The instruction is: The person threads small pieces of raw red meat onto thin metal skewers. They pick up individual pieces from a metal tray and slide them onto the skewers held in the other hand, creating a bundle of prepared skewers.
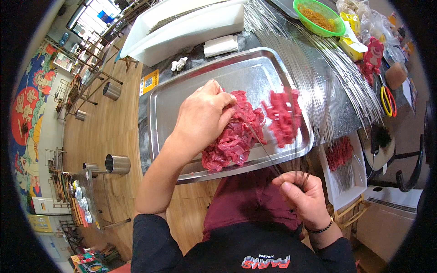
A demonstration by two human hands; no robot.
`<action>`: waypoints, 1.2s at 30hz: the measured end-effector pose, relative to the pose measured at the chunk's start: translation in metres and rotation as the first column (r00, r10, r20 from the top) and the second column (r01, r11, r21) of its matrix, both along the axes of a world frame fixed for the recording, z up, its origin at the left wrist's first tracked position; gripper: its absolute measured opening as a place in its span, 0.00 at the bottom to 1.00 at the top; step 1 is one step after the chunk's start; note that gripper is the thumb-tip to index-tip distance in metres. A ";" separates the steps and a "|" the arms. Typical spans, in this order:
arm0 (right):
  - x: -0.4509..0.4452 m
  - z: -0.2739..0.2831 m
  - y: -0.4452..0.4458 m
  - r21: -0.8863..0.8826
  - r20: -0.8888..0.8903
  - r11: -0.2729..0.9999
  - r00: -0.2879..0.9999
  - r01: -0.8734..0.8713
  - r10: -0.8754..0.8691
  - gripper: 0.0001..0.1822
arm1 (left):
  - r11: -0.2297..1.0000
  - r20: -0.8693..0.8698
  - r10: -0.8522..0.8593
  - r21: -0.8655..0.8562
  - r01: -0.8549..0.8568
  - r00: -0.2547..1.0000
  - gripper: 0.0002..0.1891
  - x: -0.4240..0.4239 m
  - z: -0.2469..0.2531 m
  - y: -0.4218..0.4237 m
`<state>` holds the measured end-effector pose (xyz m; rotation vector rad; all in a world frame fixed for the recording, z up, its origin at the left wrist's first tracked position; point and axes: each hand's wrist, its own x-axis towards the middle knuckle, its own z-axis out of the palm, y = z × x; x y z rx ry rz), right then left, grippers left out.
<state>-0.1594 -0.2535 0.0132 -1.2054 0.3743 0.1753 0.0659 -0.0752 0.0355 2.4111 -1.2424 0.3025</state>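
A heap of sliced raw red meat [228, 146] lies on a rectangular stainless steel tray [184, 102]. My left hand [205, 112] is over the top of the heap, thumb and fingers pinched together on a meat slice that they mostly hide. Below the tray's near edge, my right hand [304, 194] grips the ends of several thin metal skewers [273, 160]. One skewer slants up to my left fingertips. Others carry threaded meat [283, 116], blurred, over the tray's right side.
Bare metal skewers [351, 78] are spread along the table's right side. A white bin [184, 34] stands behind the tray, near folded tissues [221, 46]. Farther right are a green basket [319, 18] and scissors [387, 100]. A lower white box [344, 177] holds skewered meat.
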 end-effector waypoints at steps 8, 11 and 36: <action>0.008 0.072 0.022 0.092 0.322 0.807 0.785 -0.583 0.530 0.11 | 1.000 -0.038 0.001 -0.018 -0.002 0.999 0.04 -0.022 -0.008 0.035; -0.004 0.082 0.053 0.286 0.460 0.777 0.792 -0.560 0.401 0.11 | 0.969 -0.121 0.079 -0.223 -0.105 0.990 0.04 -0.038 -0.011 0.041; 0.010 -0.017 0.052 -0.447 0.427 0.891 0.857 -0.078 0.289 0.06 | 0.554 -0.726 -0.360 -0.671 -0.492 0.586 0.07 -0.127 -0.001 0.084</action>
